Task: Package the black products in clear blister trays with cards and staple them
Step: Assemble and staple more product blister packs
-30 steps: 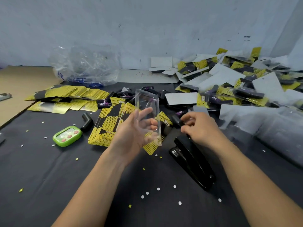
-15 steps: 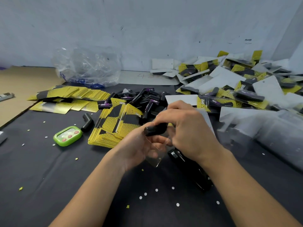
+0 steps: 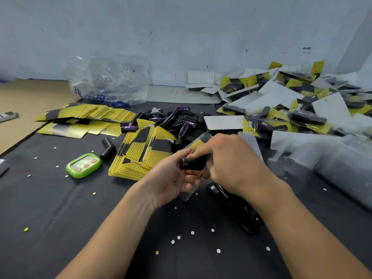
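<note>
My left hand (image 3: 171, 182) cradles a clear blister tray (image 3: 188, 195) from below, its fingers curled under it. My right hand (image 3: 231, 164) grips a black product (image 3: 190, 163) and holds it against the tray, over my left palm. Behind my hands lies a stack of yellow-and-black cards (image 3: 141, 156). A heap of loose black products (image 3: 177, 121) sits further back. The black stapler (image 3: 235, 210) lies on the dark cloth under my right wrist, partly hidden.
Finished packs (image 3: 291, 109) pile up at the right, with clear trays (image 3: 332, 162) near them. More yellow cards (image 3: 84, 117) fan out at the left. A green counter (image 3: 83, 165), one stray black product (image 3: 107, 149) and a plastic bag (image 3: 108, 81) are at the left.
My right hand picked a black product from the pile and brought it to the tray. My left hand lowered the tray from upright to flat in its palm.
</note>
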